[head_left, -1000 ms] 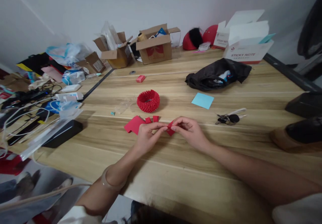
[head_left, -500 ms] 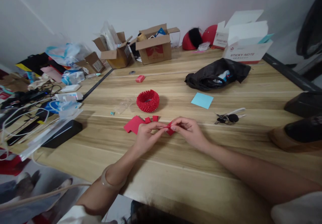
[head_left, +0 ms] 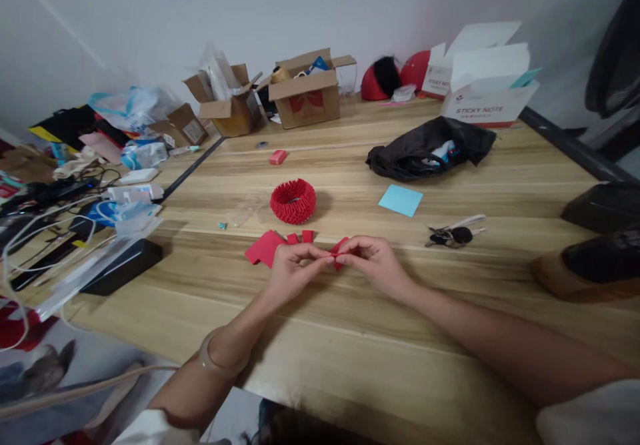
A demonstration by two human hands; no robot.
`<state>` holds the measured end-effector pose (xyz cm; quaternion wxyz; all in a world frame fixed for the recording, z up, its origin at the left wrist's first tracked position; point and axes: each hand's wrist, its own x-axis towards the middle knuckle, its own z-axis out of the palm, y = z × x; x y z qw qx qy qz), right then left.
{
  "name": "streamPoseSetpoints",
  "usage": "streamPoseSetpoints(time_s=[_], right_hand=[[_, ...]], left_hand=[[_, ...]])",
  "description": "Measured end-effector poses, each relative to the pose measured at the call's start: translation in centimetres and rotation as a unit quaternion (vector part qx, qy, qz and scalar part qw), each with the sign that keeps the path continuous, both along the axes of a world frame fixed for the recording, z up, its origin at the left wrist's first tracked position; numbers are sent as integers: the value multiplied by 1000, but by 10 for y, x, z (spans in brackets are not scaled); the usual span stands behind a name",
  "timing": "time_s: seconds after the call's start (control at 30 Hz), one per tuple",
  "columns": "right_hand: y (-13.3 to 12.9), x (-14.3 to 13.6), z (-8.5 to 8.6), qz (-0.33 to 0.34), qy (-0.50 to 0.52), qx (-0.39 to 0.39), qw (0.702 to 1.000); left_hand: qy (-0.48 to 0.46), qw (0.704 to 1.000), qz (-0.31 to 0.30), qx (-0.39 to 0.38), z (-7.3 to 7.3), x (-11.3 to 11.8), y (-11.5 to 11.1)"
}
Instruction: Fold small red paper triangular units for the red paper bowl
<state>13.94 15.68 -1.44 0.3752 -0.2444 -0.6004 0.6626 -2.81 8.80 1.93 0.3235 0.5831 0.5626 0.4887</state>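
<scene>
My left hand (head_left: 299, 268) and my right hand (head_left: 373, 263) meet over the table, fingertips closed on a small piece of red paper (head_left: 339, 247). Its folds are mostly covered by my fingers. Just beyond my left hand lie red paper sheets (head_left: 265, 247) and two small red paper pieces (head_left: 307, 236). Farther back stands a round red bowl (head_left: 293, 202) built from many pointed folded paper units. A pinkish-red block (head_left: 278, 157) rests behind the bowl.
A blue paper square (head_left: 401, 200), keys with a strap (head_left: 453, 234) and a black bag (head_left: 431, 151) lie to the right. Cardboard boxes (head_left: 307, 98) and a sticky note box (head_left: 487, 105) line the wall. Cables and a black case (head_left: 125, 268) crowd the left.
Both hands stay pinched on the red paper, and my right fingertips have shifted slightly along it. More of the paper's upper edge shows behind my fingers. The view has moved a little.
</scene>
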Motion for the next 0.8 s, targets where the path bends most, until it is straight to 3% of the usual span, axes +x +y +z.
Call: streamPoseSetpoints(time_s=[0.27,0.8], right_hand=[[-1,1,6,-9,24,26,999],[0,1,1,-27,-13,33,999]], left_hand=[[-2,1000,-3,9,3,0,0],[-13,1000,-2,-6,1,-2,0]])
